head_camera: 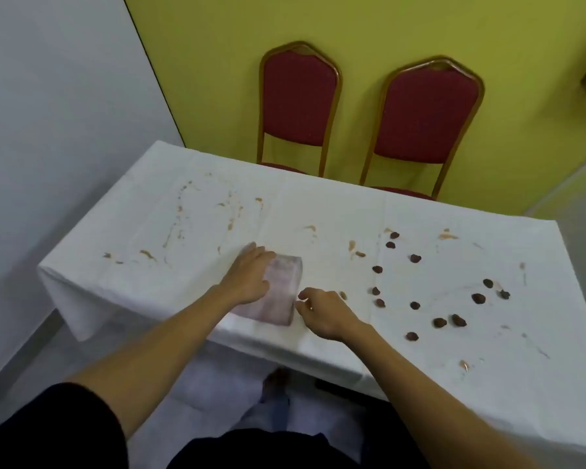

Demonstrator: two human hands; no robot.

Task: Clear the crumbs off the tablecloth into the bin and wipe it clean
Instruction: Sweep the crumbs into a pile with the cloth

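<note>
A white tablecloth (318,211) covers the table and carries brown smears on its left and middle parts. Several dark brown crumbs (415,258) lie scattered over its right half. A folded pinkish wiping cloth (283,292) lies near the front edge. My left hand (249,275) rests flat on the cloth's left side with straight fingers. My right hand (322,313) hovers just right of the cloth, its fingers loosely curled and touching the cloth's right edge. No bin is in view.
Two red padded chairs (298,99) (423,116) with gold frames stand behind the table against a yellow wall. A grey wall (55,96) is on the left. The tablecloth hangs over the table's left corner (71,299).
</note>
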